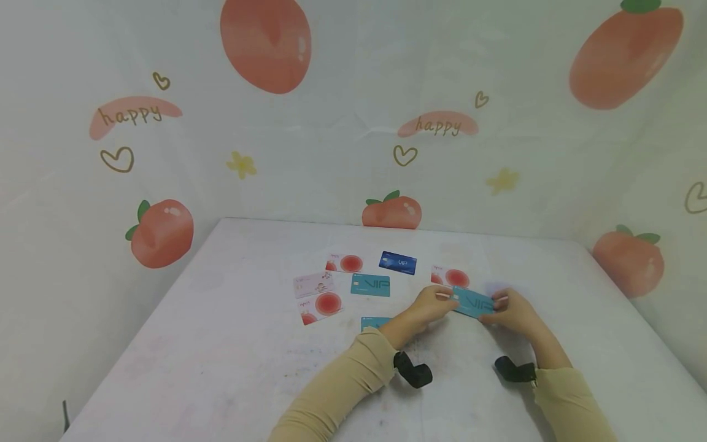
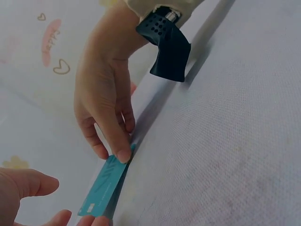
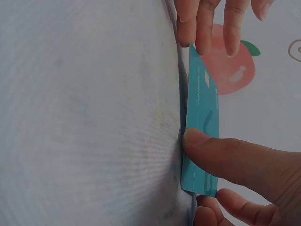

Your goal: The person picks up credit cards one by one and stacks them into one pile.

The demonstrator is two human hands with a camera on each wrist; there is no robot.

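Note:
My right hand [image 1: 515, 312] pinches a teal VIP card [image 1: 472, 302] at its right end, thumb on the printed face and fingers beneath. In the right wrist view the card [image 3: 202, 113] is tilted, close over the table. At the card's other end is my left hand [image 1: 426, 310], its fingertips right at the edge and underside. The left thumb [image 2: 40, 182] stands apart from the card in the left wrist view. A white card with red circles [image 1: 450, 275] lies just behind the teal one.
Left of the hands lie a dark blue VIP card [image 1: 397, 263], a teal card [image 1: 370, 285], a pale pink card [image 1: 313, 285], and red-and-white cards [image 1: 343, 263]. Another teal card [image 1: 372, 323] is partly hidden by my left forearm. A printed cloth [image 1: 331, 135] hangs behind the white table [image 1: 221, 368].

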